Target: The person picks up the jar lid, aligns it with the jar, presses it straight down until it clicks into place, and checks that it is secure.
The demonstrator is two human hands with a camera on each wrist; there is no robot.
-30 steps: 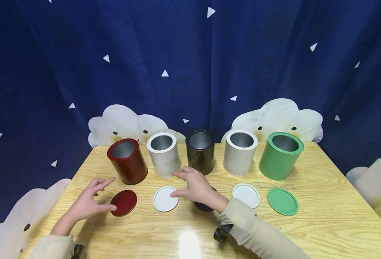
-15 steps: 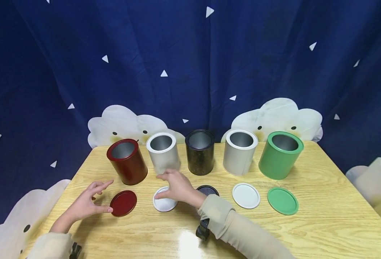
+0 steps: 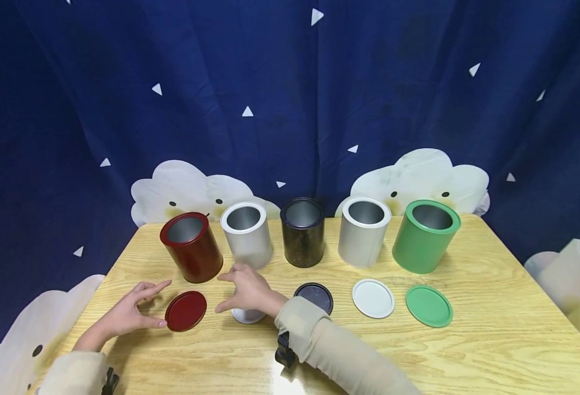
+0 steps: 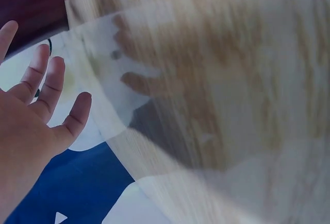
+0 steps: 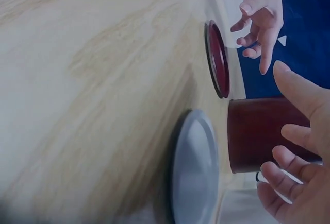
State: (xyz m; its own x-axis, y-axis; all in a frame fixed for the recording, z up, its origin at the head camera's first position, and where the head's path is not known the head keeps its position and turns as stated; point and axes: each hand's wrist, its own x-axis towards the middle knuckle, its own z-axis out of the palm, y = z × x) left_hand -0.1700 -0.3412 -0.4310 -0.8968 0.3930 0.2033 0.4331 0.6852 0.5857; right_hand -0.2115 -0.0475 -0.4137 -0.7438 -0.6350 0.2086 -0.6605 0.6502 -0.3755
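Beside the dark red lid point(image 3: 186, 311) my left hand point(image 3: 129, 311) hovers with fingers spread, its thumb near the lid's left edge, holding nothing. My right hand point(image 3: 249, 292) is over the white lid point(image 3: 248, 316) on the left and partly covers it in the head view. Thumb and fingers are apart, with nothing between them. In the right wrist view that white lid point(image 5: 195, 170) lies flat on the wood and the red lid point(image 5: 218, 59) lies beyond it. Behind the lids stand the open red can point(image 3: 193, 255) and a white can point(image 3: 250, 247).
A black can point(image 3: 303, 244), another white can point(image 3: 361, 244) and a green can point(image 3: 420, 249) continue the row, all uncovered. Before them lie a black lid point(image 3: 316, 296), a second white lid point(image 3: 373, 298) and a green lid point(image 3: 429, 306) on the wooden table point(image 3: 492, 329).
My right hand has moved left from near the black lid to over the left white lid, uncovering the black lid. My left hand has stayed almost still.
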